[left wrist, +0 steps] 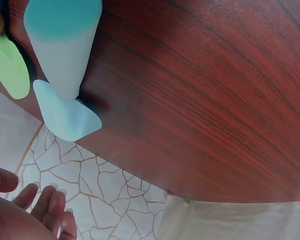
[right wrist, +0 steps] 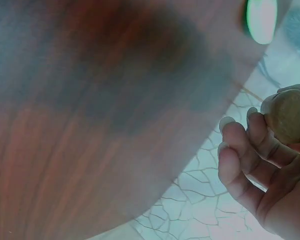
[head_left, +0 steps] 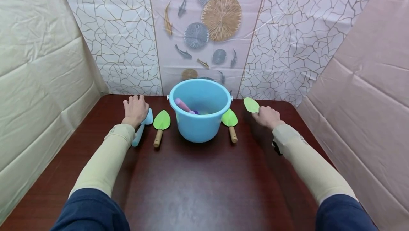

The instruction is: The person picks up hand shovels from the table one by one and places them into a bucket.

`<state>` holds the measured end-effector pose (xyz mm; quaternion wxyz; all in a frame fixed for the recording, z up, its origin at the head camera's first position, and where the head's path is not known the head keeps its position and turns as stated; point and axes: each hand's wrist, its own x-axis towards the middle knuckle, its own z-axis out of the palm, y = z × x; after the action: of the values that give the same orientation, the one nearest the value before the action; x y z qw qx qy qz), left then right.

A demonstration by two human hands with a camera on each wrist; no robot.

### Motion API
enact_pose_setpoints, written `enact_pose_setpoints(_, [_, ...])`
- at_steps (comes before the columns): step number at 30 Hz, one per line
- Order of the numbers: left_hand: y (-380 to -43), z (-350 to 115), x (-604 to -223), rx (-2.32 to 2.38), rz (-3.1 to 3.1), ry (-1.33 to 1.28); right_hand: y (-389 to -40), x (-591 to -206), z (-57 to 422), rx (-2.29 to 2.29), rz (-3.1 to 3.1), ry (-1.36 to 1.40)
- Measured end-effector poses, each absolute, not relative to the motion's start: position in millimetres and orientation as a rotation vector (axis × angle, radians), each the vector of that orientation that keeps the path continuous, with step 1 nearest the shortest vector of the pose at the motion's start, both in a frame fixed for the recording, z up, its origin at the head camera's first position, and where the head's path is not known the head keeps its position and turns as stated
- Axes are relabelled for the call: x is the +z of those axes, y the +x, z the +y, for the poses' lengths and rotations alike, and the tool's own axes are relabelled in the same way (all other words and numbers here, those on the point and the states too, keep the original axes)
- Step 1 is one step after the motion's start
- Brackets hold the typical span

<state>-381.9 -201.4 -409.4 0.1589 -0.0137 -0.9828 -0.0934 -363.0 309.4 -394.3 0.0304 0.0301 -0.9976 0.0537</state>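
My left hand [head_left: 135, 110] hovers over a blue toy trowel [head_left: 137, 137] at the left, its fingers loosely bent and holding nothing. In the left wrist view this trowel [left wrist: 62, 50] lies on the table, apart from my fingertips. My right hand [head_left: 267, 116] grips a green trowel [head_left: 251, 105] raised off the table at the right, blade pointing away. Its wooden handle end [right wrist: 290, 117] shows in my right hand in the right wrist view. Two more green trowels with wooden handles lie beside the bucket, one left [head_left: 162, 120] and one right [head_left: 230, 118].
A light blue bucket [head_left: 198, 128] stands upright at the back middle of the dark red wooden table [head_left: 198, 181]. Inside it are a pink-handled thing [head_left: 182, 104] and other partly hidden purple and yellowish pieces. Patterned cloth [head_left: 127, 28] hangs behind the table, with plain cloth at both sides.
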Motion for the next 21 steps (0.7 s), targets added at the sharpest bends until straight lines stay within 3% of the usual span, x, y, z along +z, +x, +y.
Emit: enact_pose_setpoints(21, [-383, -204, -404, -0.279, -2.778, -0.036, -367, -337, 295, 0.214, -3.053, 0.161])
